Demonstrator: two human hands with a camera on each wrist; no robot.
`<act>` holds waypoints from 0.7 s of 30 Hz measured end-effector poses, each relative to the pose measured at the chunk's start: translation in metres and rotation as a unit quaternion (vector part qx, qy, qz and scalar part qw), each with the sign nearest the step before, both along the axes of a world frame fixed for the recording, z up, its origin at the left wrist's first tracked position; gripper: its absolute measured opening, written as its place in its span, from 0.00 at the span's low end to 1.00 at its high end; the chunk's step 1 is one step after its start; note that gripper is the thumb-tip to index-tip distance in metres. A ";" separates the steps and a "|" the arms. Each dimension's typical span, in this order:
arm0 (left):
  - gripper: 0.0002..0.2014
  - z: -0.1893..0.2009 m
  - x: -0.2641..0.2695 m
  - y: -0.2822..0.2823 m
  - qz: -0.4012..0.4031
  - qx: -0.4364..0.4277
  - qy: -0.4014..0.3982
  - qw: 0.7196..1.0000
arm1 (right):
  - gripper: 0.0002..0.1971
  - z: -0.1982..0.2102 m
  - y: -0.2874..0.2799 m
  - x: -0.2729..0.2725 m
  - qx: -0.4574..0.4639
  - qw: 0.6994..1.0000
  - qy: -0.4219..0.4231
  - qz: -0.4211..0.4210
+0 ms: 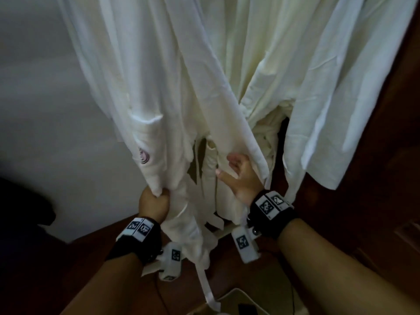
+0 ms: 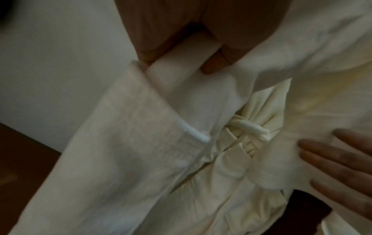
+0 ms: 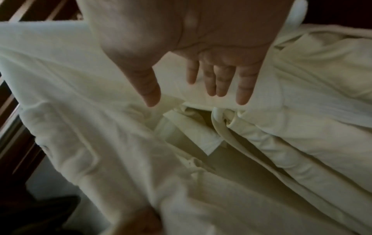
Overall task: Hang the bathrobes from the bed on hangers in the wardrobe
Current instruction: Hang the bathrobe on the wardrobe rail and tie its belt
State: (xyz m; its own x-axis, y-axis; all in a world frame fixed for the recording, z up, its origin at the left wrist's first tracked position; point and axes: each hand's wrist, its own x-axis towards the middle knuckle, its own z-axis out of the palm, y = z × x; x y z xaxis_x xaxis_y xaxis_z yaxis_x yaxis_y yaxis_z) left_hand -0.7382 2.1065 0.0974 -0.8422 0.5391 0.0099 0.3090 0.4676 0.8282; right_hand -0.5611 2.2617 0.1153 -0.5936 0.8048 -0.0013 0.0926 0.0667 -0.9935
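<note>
White bathrobes (image 1: 204, 64) hang in long folds down the middle of the head view, between a pale wall (image 1: 34, 98) on the left and dark brown wardrobe wood (image 1: 391, 155) on the right; what they hang from lies above the frame. The left robe panel carries a pocket with a small pink emblem (image 1: 144, 156). Its lower edge is bunched in the left hand (image 1: 154, 203), whose fingers (image 2: 215, 65) curl tightly round the fold. The right hand (image 1: 241, 176) lies flat against the middle folds, fingers (image 3: 217, 82) straight and spread, holding nothing. A tied belt knot (image 2: 249, 127) sits between the panels, and a loose belt strip (image 1: 208, 287) dangles toward the wooden floor (image 1: 102, 269).
</note>
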 end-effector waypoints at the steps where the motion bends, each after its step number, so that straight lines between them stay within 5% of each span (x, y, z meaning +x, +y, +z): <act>1: 0.21 0.000 0.000 -0.007 0.005 0.008 -0.008 1.000 | 0.31 -0.004 -0.002 -0.005 0.034 0.998 -0.045 -0.010; 5: 0.23 0.007 0.008 -0.028 0.018 0.068 -0.037 0.997 | 0.17 -0.009 -0.013 -0.030 0.137 0.969 -0.190 0.079; 8: 0.19 0.012 0.020 -0.038 -0.002 0.093 -0.067 0.993 | 0.27 -0.028 -0.030 -0.048 0.221 0.881 -0.330 0.258; 10: 0.19 0.017 0.027 -0.042 -0.024 0.099 -0.068 0.992 | 0.29 -0.042 -0.045 -0.054 0.208 0.859 -0.349 0.312; 14: 0.31 0.022 0.034 -0.038 -0.037 0.113 0.030 0.992 | 0.10 -0.040 -0.056 -0.046 0.130 0.917 -0.276 0.255; 17: 0.21 0.026 0.034 -0.022 -0.009 0.058 0.121 0.991 | 0.14 -0.006 -0.057 -0.025 0.057 0.954 -0.188 0.225; 19: 0.16 0.024 0.030 -0.007 -0.013 -0.002 0.126 0.992 | 0.12 0.018 -0.060 -0.009 -0.011 0.969 -0.119 0.218; 21: 0.16 0.017 0.019 0.007 -0.006 -0.032 0.102 0.994 | 0.05 0.043 -0.058 0.007 0.021 0.976 -0.061 0.208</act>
State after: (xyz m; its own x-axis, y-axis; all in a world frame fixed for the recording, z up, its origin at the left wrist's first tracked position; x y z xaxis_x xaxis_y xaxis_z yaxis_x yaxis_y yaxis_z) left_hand -0.7196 2.1139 0.1144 -0.8196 0.5545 0.1443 0.4731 0.5127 0.7165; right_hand -0.5539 2.2033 0.1588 -0.8663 0.4953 -0.0649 0.1667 0.1642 -0.9722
